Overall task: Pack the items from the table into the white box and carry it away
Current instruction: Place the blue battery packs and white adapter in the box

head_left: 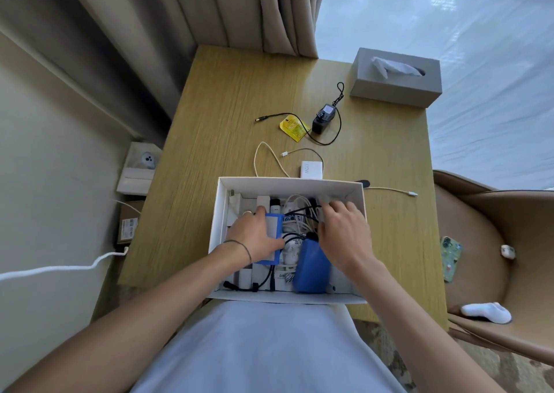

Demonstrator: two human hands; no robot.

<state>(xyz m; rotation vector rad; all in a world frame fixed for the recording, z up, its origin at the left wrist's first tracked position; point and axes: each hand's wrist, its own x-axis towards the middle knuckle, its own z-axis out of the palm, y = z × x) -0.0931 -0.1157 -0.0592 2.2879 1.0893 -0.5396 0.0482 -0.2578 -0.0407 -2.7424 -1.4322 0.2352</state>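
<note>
You are reaching both hands into the white box [287, 183], a stiff rectangular card tray sitting on the wood-grain table [227, 93]. Your left hand [254, 234] is lying flat on a blue rectangular pack [274, 228], fingers spread, not clamping. Your right hand [344, 231] is blurring over tangled cables; I cannot tell its grip. Beyond your fingertips, a white charger [311, 170] and black adapter [322, 120] are lying outside.
</note>
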